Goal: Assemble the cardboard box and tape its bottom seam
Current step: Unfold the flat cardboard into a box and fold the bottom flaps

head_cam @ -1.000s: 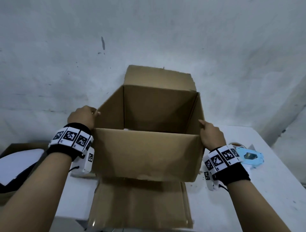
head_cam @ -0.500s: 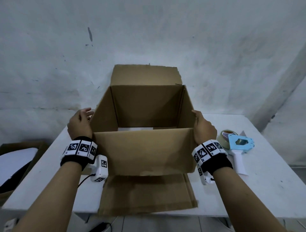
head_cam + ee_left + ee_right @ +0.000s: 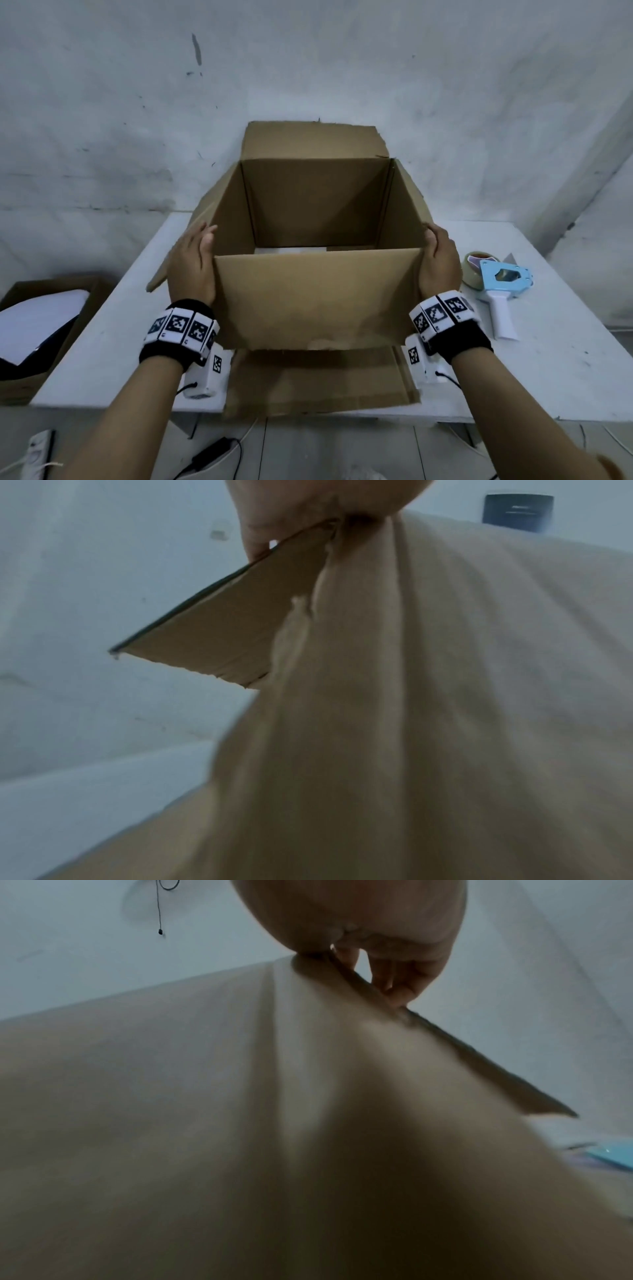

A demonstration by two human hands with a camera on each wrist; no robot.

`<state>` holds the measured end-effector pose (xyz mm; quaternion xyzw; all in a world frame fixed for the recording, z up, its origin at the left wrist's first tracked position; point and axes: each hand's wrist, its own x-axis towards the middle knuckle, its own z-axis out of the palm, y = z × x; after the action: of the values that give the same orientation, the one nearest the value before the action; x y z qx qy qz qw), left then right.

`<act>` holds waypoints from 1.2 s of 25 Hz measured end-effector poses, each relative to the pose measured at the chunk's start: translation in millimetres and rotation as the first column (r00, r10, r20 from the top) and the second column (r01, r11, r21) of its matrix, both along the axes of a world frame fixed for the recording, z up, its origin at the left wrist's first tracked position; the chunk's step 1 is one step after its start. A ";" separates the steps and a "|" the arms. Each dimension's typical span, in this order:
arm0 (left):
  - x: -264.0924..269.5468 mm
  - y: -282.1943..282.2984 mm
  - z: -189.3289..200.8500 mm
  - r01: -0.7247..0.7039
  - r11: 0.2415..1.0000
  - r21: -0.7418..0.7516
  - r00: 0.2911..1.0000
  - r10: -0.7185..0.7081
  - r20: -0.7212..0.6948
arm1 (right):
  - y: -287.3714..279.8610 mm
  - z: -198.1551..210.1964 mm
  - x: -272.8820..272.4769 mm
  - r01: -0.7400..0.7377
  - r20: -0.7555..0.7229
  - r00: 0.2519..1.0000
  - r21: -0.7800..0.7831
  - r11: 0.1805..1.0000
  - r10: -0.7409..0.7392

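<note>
The cardboard box (image 3: 315, 298) stands squared up on the white table (image 3: 555, 370), open at the top, its far flap upright and its near flap hanging over the table's front edge. The left hand (image 3: 193, 263) lies flat on the left side flap, fingers straight — the right hand (image 3: 440, 265) presses the right flap the same way, its fingertips (image 3: 402, 993) on the flap's edge. A blue tape dispenser (image 3: 501, 287) lies on the table just right of the box.
</note>
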<state>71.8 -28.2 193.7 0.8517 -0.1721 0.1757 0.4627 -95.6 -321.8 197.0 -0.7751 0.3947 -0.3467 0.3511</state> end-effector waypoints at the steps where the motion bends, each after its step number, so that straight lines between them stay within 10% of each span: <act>1: -5.0 1.5 -3.2 0.030 0.999 -0.027 0.999 -0.031 -0.028 | 4.7 -7.7 -4.3 -0.002 0.057 0.998 0.006 1.000 0.001; 4: -8.1 5.3 -8.2 0.057 0.998 -0.008 0.994 -0.057 -0.097 | 19.5 -27.6 -16.2 -0.022 0.120 0.993 0.063 0.998 0.014; 9: -17.8 -7.5 -5.5 -0.065 0.901 0.430 0.992 0.011 0.127 | 29.1 -33.7 -27.6 0.175 0.036 0.982 0.179 0.968 -0.184; 14: -71.1 -54.3 -4.9 0.052 0.810 0.584 0.972 -0.175 0.158 | 15.2 -16.8 -41.3 -0.079 0.151 0.988 0.419 0.905 0.017; 21: -128.1 -136.8 -4.7 0.184 0.743 0.644 0.966 -0.258 0.023 | -0.3 30.9 -58.3 -0.328 0.265 0.922 0.138 0.935 0.284; 25: -140.6 -146.2 -8.4 0.124 0.754 0.645 0.987 -0.158 -0.005 | -0.2 34.7 -46.5 -0.598 -0.121 0.801 -0.141 0.789 0.586; 30: -146.5 -147.5 -3.6 0.120 0.740 0.661 0.991 -0.128 -0.037 | -1.9 14.8 -36.4 -0.674 -0.608 0.670 -0.258 0.692 0.426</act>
<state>-74.7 -175.7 190.1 0.9459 -0.2821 0.0768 0.1409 -131.9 -323.7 211.8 -0.9808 0.1155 -0.0886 0.1302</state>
